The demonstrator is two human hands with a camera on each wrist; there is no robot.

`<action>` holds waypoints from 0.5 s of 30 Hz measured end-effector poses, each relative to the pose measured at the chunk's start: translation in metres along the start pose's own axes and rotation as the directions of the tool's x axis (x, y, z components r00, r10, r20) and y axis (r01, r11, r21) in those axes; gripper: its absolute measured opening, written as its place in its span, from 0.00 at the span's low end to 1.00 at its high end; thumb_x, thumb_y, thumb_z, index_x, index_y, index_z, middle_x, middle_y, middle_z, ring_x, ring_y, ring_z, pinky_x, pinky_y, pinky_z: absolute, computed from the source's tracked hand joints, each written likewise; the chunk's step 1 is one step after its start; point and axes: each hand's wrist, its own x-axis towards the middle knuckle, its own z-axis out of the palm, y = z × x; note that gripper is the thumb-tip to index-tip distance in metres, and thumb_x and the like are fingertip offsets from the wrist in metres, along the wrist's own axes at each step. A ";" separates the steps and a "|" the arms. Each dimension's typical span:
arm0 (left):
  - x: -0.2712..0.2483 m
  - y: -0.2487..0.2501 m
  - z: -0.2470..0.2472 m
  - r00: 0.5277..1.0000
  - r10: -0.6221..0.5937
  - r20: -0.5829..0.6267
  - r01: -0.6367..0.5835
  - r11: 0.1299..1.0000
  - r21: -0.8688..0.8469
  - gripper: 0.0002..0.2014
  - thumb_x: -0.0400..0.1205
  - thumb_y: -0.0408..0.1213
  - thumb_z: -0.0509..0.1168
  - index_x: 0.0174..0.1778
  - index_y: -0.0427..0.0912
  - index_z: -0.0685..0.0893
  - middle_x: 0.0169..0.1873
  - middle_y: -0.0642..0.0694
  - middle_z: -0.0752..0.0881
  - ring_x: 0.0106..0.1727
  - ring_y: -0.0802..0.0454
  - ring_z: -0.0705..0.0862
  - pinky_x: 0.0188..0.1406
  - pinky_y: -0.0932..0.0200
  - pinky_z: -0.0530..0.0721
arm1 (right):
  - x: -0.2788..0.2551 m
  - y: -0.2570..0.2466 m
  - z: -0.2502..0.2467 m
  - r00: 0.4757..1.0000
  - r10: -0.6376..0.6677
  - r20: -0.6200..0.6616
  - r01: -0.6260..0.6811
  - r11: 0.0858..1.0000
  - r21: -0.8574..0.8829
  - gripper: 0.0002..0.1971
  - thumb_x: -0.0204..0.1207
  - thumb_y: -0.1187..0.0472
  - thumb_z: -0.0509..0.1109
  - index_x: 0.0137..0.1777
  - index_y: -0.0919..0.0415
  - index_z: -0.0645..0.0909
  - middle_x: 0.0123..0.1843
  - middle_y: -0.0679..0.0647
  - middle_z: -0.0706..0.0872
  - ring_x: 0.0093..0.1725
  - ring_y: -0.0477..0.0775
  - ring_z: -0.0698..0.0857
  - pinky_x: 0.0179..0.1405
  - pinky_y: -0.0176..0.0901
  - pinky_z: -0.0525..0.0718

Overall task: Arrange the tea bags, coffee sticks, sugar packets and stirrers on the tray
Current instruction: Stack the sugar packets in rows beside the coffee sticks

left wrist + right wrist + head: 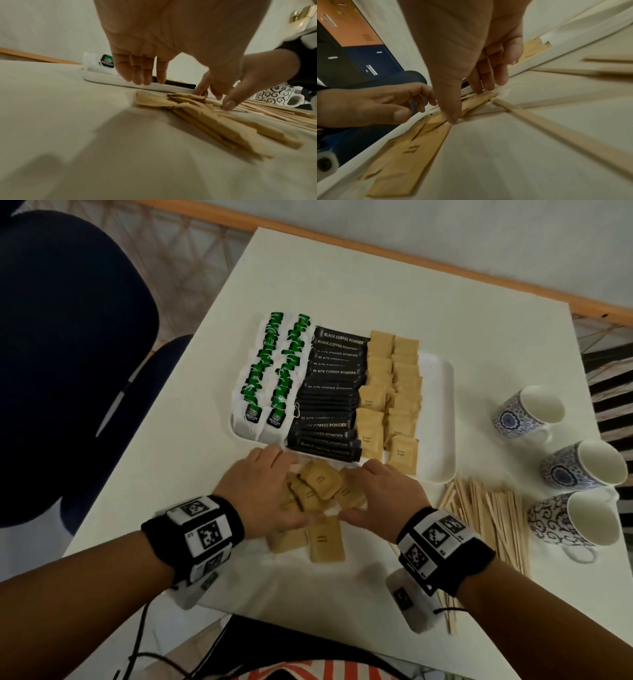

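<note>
Loosely heaped sugar packets [320,491], tan, crinkled

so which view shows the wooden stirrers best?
Head view: the whole stirrers pile lies on the table, right of the tray. Left wrist shows a distant edge; right wrist only a few blurred sticks.

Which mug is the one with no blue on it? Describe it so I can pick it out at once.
Start at the white tray in the middle of the table, then look right to the three mugs standing in a row. It is the nearest mug, just right of the loose wooden stirrers. Unlike the two blue floral mugs behind it, it carries black scrollwork on white.
</note>
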 end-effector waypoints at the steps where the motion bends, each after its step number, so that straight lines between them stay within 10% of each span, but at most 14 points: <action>1: -0.004 -0.002 0.000 0.999 -0.029 0.023 0.029 1.000 -0.003 0.52 0.60 0.78 0.63 0.75 0.51 0.63 0.66 0.51 0.69 0.64 0.49 0.70 0.59 0.54 0.75 | -0.001 0.000 0.000 1.000 0.002 0.004 -0.002 1.000 0.002 0.36 0.70 0.34 0.67 0.76 0.45 0.64 0.65 0.46 0.73 0.64 0.51 0.75 0.50 0.44 0.78; 6: -0.018 -0.002 0.009 0.986 -0.102 0.134 0.091 0.993 0.081 0.60 0.55 0.75 0.70 0.78 0.51 0.54 0.67 0.52 0.63 0.66 0.49 0.66 0.58 0.50 0.79 | -0.001 -0.006 -0.002 1.000 -0.009 -0.004 0.009 0.999 -0.053 0.29 0.75 0.40 0.65 0.74 0.49 0.68 0.63 0.50 0.76 0.62 0.53 0.77 0.45 0.44 0.77; 11: -0.010 0.004 0.010 0.988 -0.081 0.135 0.084 0.996 -0.017 0.46 0.67 0.58 0.73 0.76 0.48 0.59 0.66 0.48 0.66 0.65 0.47 0.69 0.57 0.48 0.80 | -0.001 -0.013 0.001 0.999 -0.031 -0.033 0.027 0.993 -0.116 0.18 0.75 0.54 0.62 0.64 0.57 0.76 0.55 0.55 0.79 0.51 0.59 0.81 0.37 0.43 0.71; 15: -0.005 0.011 0.008 0.985 -0.078 0.155 0.080 0.997 -0.007 0.33 0.70 0.51 0.71 0.67 0.46 0.66 0.59 0.46 0.67 0.60 0.47 0.70 0.48 0.53 0.79 | -0.003 -0.011 0.002 0.998 -0.061 -0.025 0.057 0.991 -0.123 0.24 0.77 0.57 0.59 0.74 0.56 0.70 0.61 0.55 0.80 0.56 0.60 0.81 0.46 0.46 0.78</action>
